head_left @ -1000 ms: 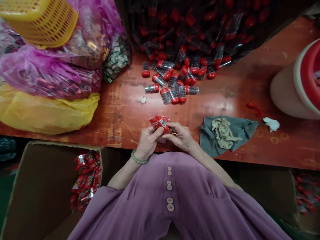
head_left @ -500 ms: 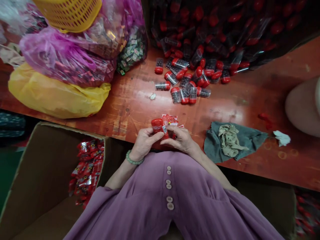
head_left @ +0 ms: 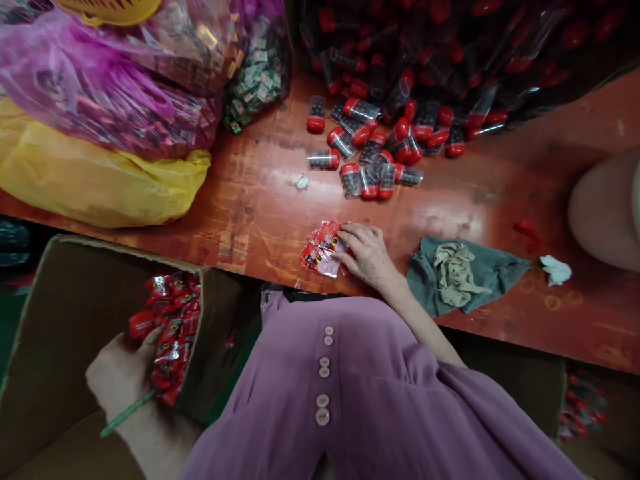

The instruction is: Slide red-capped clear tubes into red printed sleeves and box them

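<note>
My left hand (head_left: pixel 123 370), with a green bead bracelet at the wrist, reaches down inside the cardboard box (head_left: pixel 203 333) at the left. Its thumb and fingers hold a red packet (head_left: pixel 141 325) beside the heap of red wrapped packets (head_left: pixel 175 347). On the table near its front edge lies a small pile of red printed wrappers (head_left: pixel 323 250). My right hand (head_left: pixel 367 257) rests at the right side of this pile, fingers and thumb apart, fingertips touching the wrappers.
Clear tubes with red caps and dark balls (head_left: pixel 370 150) lie loose behind the wrappers, before a big heap. A grey cloth (head_left: pixel 423 267) lies right, near a pale round container (head_left: pixel 607 207). Bags, including a yellow one (head_left: pixel 105 187), fill the left. Another box (head_left: pixel 530 393) stands lower right.
My left hand has gone from the table down into the left box with the red packet. My right hand has opened over the wrapper pile. The view has shifted slightly.
</note>
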A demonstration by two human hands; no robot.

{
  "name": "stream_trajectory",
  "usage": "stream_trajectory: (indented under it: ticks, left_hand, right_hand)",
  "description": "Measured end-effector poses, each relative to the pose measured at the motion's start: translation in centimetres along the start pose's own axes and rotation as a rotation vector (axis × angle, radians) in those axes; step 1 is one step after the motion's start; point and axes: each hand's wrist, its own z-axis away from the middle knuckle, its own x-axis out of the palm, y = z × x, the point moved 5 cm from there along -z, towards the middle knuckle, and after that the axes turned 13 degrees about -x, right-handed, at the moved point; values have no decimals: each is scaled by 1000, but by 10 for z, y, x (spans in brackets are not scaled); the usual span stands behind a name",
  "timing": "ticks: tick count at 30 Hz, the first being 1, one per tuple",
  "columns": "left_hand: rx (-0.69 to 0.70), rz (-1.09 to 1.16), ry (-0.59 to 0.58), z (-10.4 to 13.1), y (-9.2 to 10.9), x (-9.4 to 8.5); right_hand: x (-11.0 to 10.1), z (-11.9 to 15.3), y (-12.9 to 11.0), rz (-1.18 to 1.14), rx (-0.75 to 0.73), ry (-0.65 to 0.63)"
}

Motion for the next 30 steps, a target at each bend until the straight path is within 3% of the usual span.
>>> stream_trajectory:
  ticks: [1,3,5,7,10,13,16,19,27,30]
  left_hand:
    - [-61,-56,101,0,1,-3]
    - [-62,-55,268,7,28,-4]
    - [184,131,268,20,84,7]
    - [525,317,179,43,150,24]
    - [1020,440,-59,88,238,53]
    - [1302,388,-254,123,292,84]
    - [1365,317,-377,131,313,113]
    - [1359,356,-443,126,316,130]
    - [1323,492,-425,123,313,133]
    - [1323,504,-367,124,315,128]
  right_hand:
    - [1,2,1,-1,12,-11]
    - [3,5,4,2,31,-18]
    - [5,7,6,17,46,-11]
    - [8,7,7,35,55,-4]
    - [11,5,7,50,55,2]
    - [10,4,7,35,60,-3]
    - [3,6,7,-35,73,-5]
    - [-6,10,6,-101,77,16]
    - [0,13,10,-53,95,44]
    - [4,10,11,-80,99,54]
